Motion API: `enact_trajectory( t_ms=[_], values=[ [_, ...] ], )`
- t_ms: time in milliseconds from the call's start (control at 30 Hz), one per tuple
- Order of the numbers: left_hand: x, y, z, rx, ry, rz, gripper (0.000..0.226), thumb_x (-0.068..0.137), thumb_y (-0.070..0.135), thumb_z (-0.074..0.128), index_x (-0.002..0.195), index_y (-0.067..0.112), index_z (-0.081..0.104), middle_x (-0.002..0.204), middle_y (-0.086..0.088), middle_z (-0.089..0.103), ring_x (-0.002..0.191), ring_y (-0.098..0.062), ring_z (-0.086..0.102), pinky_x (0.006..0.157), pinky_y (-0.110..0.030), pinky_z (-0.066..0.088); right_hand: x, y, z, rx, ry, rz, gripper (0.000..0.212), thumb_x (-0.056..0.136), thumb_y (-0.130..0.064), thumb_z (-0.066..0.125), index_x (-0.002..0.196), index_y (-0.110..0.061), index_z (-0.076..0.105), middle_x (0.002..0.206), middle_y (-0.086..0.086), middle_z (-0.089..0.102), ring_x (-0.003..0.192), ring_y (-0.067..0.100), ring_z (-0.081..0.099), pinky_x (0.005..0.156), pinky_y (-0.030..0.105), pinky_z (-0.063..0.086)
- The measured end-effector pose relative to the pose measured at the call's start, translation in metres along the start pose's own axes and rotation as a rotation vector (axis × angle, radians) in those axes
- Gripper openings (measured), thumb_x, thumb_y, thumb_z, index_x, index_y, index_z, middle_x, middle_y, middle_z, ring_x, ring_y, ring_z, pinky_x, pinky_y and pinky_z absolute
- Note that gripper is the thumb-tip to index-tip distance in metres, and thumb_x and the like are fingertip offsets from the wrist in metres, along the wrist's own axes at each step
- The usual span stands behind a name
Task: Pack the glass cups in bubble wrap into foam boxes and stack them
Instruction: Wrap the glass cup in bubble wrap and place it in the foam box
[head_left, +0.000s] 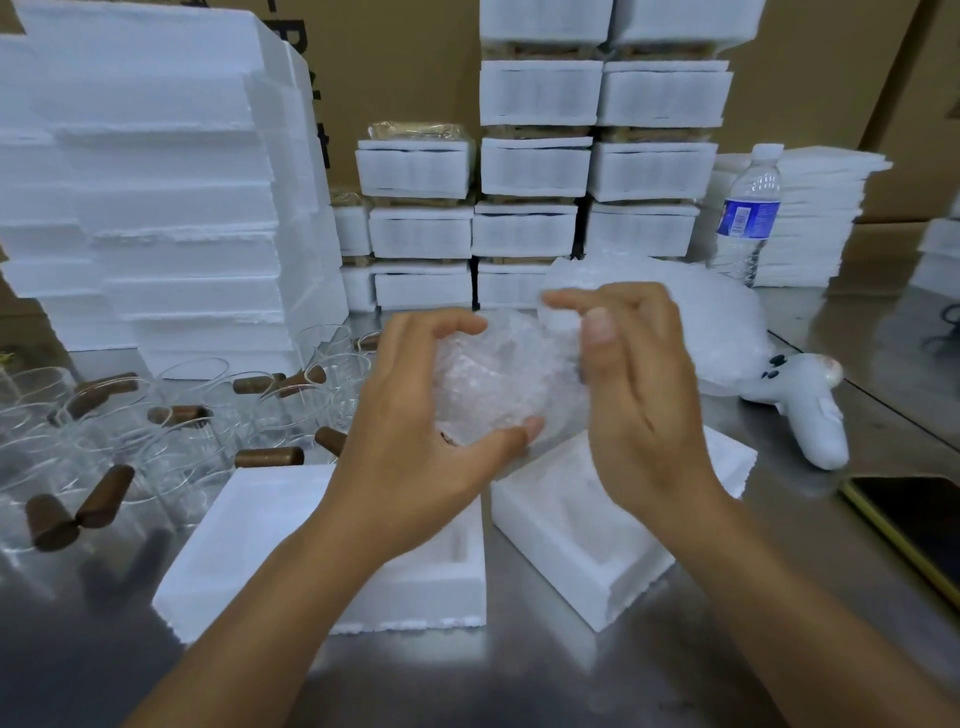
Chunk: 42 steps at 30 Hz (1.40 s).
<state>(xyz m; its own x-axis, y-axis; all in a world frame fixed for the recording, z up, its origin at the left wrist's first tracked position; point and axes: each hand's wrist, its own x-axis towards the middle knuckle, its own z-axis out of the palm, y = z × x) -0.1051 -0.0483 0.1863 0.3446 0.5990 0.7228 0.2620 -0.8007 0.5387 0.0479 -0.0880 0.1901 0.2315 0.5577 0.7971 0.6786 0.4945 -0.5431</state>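
Observation:
A glass cup wrapped in bubble wrap (493, 379) hangs above the table between both hands. My left hand (415, 436) grips it from the left and below, thumb curled under it. My right hand (634, 384) pinches the wrap's upper right edge between thumb and fingers. Beneath the hands lie two open foam box halves, one at the left (249, 545) and one at the right (587, 540), each with a hollow. Several bare glass cups (171, 415) with brown handles stand at the left. A pile of bubble wrap (717, 317) lies behind my right hand.
Stacks of closed foam boxes (535, 171) stand at the back. Tall stacks of foam halves (156, 208) rise at the left, thin foam sheets (821, 218) at the right. A water bottle (748, 213), a white tape gun (810, 405) and a phone (919, 525) lie on the right of the steel table (519, 675).

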Motion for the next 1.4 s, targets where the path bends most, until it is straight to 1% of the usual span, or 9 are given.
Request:
enact_trajectory(
  t_ms=[100,200,300,433,533,767,900,1100,1400],
  values=[
    [-0.001,0.002,-0.001,-0.155,0.061,-0.156,0.055,0.057,0.052,0.075,0.100,0.046,0.040,0.111,0.018,0.048,0.102,-0.004,0.054,0.079,-0.019,0.049,0.009,0.006,-0.007,0.122,0.071,0.229,0.015,0.094,-0.037,0.045,0.097,-0.034,0.059,0.097,-0.015,0.057,0.092,-0.003,0.054,0.079,0.005,0.037],
    [-0.002,0.004,0.000,-0.219,0.045,-0.191,0.054,0.055,0.055,0.073,0.096,0.049,0.038,0.112,0.014,0.049,0.102,-0.011,0.058,0.078,-0.031,0.055,0.015,0.009,-0.011,0.297,-0.067,0.485,0.015,0.095,-0.033,0.050,0.086,-0.030,0.062,0.069,-0.012,0.061,0.061,0.005,0.056,0.061,0.017,0.043],
    [-0.005,0.009,0.004,-0.175,-0.040,-0.171,0.055,0.054,0.057,0.072,0.093,0.053,0.034,0.113,0.010,0.048,0.104,-0.016,0.057,0.080,-0.041,0.055,0.015,0.005,-0.012,0.406,-0.205,0.567,0.023,0.094,-0.039,0.049,0.082,-0.026,0.064,0.066,-0.004,0.058,0.056,0.009,0.051,0.049,0.019,0.042],
    [-0.007,0.014,0.008,-0.268,-0.113,-0.195,0.069,0.048,0.059,0.075,0.100,0.059,0.030,0.110,0.032,0.042,0.101,-0.001,0.059,0.075,-0.020,0.055,0.019,0.005,-0.015,0.455,-0.152,0.687,0.018,0.091,-0.036,0.055,0.086,-0.020,0.061,0.083,0.003,0.065,0.073,0.017,0.061,0.064,0.030,0.050],
    [-0.007,0.011,0.010,-0.361,-0.237,-0.221,0.092,0.049,0.054,0.083,0.116,0.060,0.022,0.113,0.029,0.045,0.107,0.007,0.057,0.085,-0.012,0.049,0.026,0.015,-0.024,0.436,-0.024,0.795,0.011,0.091,-0.029,0.057,0.089,-0.018,0.059,0.085,0.002,0.064,0.078,0.017,0.061,0.072,0.031,0.047],
    [-0.014,0.000,0.011,0.048,-0.470,-0.120,0.039,0.091,0.021,0.059,0.115,0.042,0.036,0.096,0.022,0.053,0.096,0.014,0.046,0.077,-0.002,0.036,0.024,0.032,-0.029,0.122,-0.093,0.694,0.015,0.090,-0.019,0.051,0.075,-0.021,0.054,0.072,-0.008,0.052,0.053,-0.004,0.048,0.050,0.010,0.037],
    [-0.013,-0.005,0.010,0.125,-0.496,-0.134,0.040,0.089,0.025,0.059,0.110,0.047,0.033,0.098,0.022,0.048,0.103,0.010,0.040,0.079,-0.006,0.038,0.023,0.035,-0.025,0.095,-0.206,0.704,0.018,0.089,-0.017,0.052,0.071,-0.020,0.054,0.059,-0.011,0.049,0.040,-0.005,0.042,0.043,0.009,0.035],
    [-0.012,-0.010,0.009,0.191,-0.476,-0.221,0.058,0.086,0.032,0.061,0.127,0.047,0.023,0.102,0.031,0.033,0.114,-0.005,0.034,0.097,-0.028,0.034,0.023,0.033,-0.037,0.233,-0.525,0.855,0.012,0.090,-0.015,0.050,0.079,-0.014,0.053,0.057,-0.004,0.048,0.053,0.011,0.040,0.049,0.020,0.039],
    [-0.010,-0.019,0.009,0.456,-0.440,-0.228,0.041,0.092,0.040,0.050,0.131,0.032,0.040,0.120,0.012,0.040,0.120,-0.011,0.027,0.102,-0.028,0.021,0.018,0.038,-0.036,-0.061,-0.621,0.733,0.012,0.093,-0.020,0.051,0.087,-0.013,0.058,0.050,-0.012,0.050,0.036,0.002,0.040,0.044,0.017,0.034]
  ],
)
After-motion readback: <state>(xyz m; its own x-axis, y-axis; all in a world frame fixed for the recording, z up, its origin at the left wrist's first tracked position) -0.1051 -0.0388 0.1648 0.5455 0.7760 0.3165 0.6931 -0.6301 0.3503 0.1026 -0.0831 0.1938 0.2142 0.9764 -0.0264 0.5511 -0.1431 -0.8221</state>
